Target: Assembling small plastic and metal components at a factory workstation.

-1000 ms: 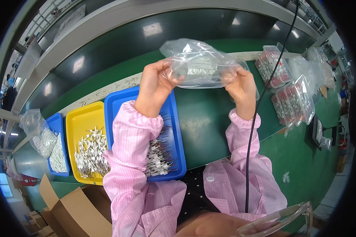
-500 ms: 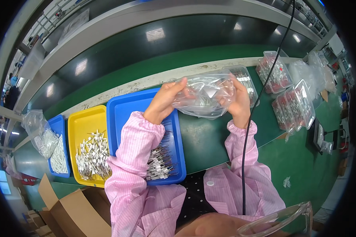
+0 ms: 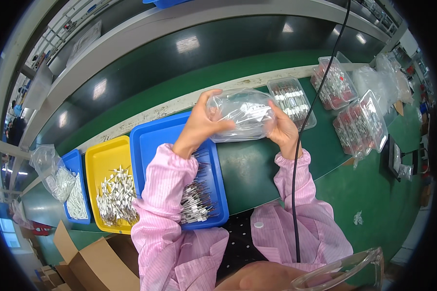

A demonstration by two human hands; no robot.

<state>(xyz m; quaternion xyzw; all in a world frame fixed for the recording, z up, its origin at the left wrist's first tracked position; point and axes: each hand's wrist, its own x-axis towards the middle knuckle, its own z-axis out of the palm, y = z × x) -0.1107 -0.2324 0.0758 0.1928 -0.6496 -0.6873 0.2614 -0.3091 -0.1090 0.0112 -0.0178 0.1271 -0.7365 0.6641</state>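
Observation:
Between my two hands is a clear plastic bag (image 3: 245, 109), bulging and crinkled, with a small white label on it. A straight, box-like clear edge shows along its lower side; I cannot make out the contents. My left hand (image 3: 203, 120) grips its left end, thumb across the front. At the right end, my right hand (image 3: 282, 128) closes its fingers on the plastic. Just beyond the right hand lies a clear box (image 3: 293, 103) filled with small white-and-metal parts. Below my left forearm, a large blue tray (image 3: 222, 194) holds several thin-leaded white parts (image 3: 195, 201).
Left of it stand a yellow tray (image 3: 96, 160) of white parts and a small blue tray (image 3: 72, 162) beside a clear bag (image 3: 46, 165). Two filled clear boxes (image 3: 332, 85) (image 3: 359, 128) sit at right. A black cable (image 3: 301, 145) hangs in front; an open carton (image 3: 104, 262) is lower left.
The bag has shifted slightly left and looks tauter and rounder. My right hand has moved left and down a little, uncovering more of the box behind it.

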